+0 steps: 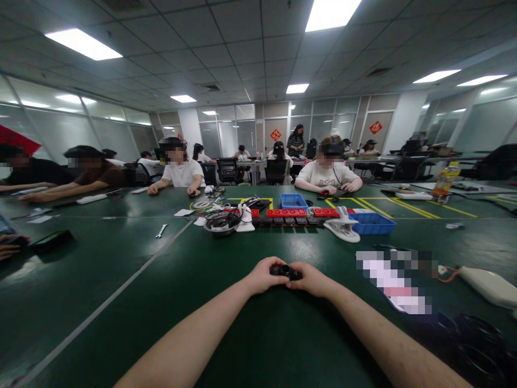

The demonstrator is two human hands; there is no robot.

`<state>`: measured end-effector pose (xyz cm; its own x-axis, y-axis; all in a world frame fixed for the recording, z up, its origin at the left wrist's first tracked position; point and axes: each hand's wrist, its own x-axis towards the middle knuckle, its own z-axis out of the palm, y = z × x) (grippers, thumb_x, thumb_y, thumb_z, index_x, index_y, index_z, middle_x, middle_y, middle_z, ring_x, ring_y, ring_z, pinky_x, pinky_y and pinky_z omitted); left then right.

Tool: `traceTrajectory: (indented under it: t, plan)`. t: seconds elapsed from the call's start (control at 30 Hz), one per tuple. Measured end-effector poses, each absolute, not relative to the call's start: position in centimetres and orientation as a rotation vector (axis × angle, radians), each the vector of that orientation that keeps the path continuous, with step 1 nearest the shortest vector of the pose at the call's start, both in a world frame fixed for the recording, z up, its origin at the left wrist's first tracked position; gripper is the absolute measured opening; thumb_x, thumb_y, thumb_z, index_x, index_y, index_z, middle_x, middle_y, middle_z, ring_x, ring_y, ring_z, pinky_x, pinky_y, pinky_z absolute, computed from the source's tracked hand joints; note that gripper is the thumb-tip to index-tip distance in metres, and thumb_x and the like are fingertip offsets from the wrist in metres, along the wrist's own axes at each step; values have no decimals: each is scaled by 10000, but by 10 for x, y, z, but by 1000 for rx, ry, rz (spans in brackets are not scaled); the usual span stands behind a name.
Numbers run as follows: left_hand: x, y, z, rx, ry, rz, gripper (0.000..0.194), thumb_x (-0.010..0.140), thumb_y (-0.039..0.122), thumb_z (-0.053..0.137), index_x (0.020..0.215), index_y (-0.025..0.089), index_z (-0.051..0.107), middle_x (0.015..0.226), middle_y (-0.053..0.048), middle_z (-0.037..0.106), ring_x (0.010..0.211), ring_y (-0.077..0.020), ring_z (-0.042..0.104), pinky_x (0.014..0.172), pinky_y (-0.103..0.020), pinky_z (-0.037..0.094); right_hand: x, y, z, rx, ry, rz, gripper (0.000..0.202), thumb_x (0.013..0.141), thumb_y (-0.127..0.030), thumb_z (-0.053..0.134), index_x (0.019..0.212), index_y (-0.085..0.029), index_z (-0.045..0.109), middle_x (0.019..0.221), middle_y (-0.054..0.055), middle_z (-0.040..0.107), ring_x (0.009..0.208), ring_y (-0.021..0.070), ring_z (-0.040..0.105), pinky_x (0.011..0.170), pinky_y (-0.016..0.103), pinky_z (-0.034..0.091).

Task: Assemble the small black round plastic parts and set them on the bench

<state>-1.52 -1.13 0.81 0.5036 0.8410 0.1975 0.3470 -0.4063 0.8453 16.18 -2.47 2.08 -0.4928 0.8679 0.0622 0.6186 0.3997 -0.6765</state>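
A small black object (286,270) with a round, lens-like part on top sits between my two hands, just above or on the green table; its exact kind I cannot make out. My left hand (266,275) grips its left end, fingers over the far side and thumb along the near side. On the opposite end, my right hand (307,278) has its fingers closed around it in the same way. The palms and the underside of the object are hidden.
Ahead on the green table (202,302) stand red power strips (283,212), blue bins (374,223), a white clamp stand (343,225) and a cable coil (221,221). A wrench (161,231) lies left. A phone (393,285) and a white power bank-like case (488,285) lie right. People sit opposite.
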Motion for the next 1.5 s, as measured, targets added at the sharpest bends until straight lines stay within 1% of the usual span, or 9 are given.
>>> traceTrajectory:
  t: [0.1, 0.53, 0.73, 0.87, 1.07, 1.2, 1.33, 1.43, 1.5]
  plan:
    - [-15, -13, 10, 1981, 960, 824, 435, 580, 291, 655, 975, 164, 524, 859, -21, 539, 733, -125, 464, 664, -238, 368, 162, -24, 21, -1260, -2261, 847, 253, 620, -264, 599, 857, -174, 590, 763, -4, 578, 695, 149, 508, 595, 224, 365]
    - [-16, -9, 4, 2003, 1023, 825, 411, 558, 345, 662, 915, 167, 565, 859, -30, 533, 725, -136, 471, 652, -251, 372, 160, -25, 21, -1338, -2260, 784, 253, 612, -298, 609, 833, -176, 588, 754, 0, 575, 681, 146, 498, 576, 220, 350]
    - [-13, -11, 6, 1984, 1051, 843, 389, 558, 320, 667, 896, 160, 564, 857, -30, 534, 728, -136, 476, 659, -252, 375, 160, -23, 17, -1409, -2248, 730, 231, 597, -324, 618, 761, -174, 555, 687, -14, 546, 634, 129, 488, 522, 202, 320]
    - [-5, -15, 6, 1966, 1168, 931, 355, 561, 288, 667, 871, 157, 553, 840, -24, 533, 730, -138, 476, 650, -244, 376, 151, -23, 10, -1628, -2181, 527, 274, 582, -380, 616, 727, -177, 502, 673, -10, 548, 592, 126, 489, 475, 200, 283]
    - [2, -19, 2, 2006, 1361, 1080, 289, 582, 277, 649, 825, 159, 547, 824, -23, 524, 789, -157, 482, 692, -265, 371, 133, -32, 6, -1851, -2100, 165, 231, 687, -377, 504, 803, -177, 493, 765, 42, 571, 674, 166, 537, 525, 230, 306]
    - [-5, -16, 5, 2046, 1235, 1001, 304, 591, 283, 641, 855, 162, 550, 851, -27, 522, 795, -157, 483, 693, -263, 373, 142, -34, 12, -1679, -2193, 302, 326, 655, -429, 544, 866, -182, 511, 839, 50, 572, 750, 184, 538, 587, 241, 346]
    - [-15, -14, 12, 2037, 1040, 809, 361, 586, 314, 649, 899, 160, 553, 858, -27, 532, 755, -145, 485, 670, -254, 376, 160, -29, 22, -1324, -2287, 675, 447, 611, -350, 612, 1015, -200, 493, 909, 29, 569, 801, 174, 523, 660, 248, 377]
    - [-19, -12, 15, 2004, 947, 729, 398, 584, 323, 654, 928, 153, 548, 853, -29, 543, 739, -136, 487, 662, -248, 377, 167, -25, 25, -1187, -2313, 945, 359, 635, -284, 592, 975, -183, 533, 831, 6, 578, 730, 147, 523, 639, 235, 386]
    - [-18, -12, 15, 1989, 932, 721, 405, 586, 324, 654, 933, 146, 547, 850, -33, 547, 732, -133, 487, 657, -245, 377, 168, -23, 24, -1170, -2303, 998, 293, 637, -266, 589, 913, -169, 564, 783, -2, 577, 701, 141, 516, 622, 231, 383]
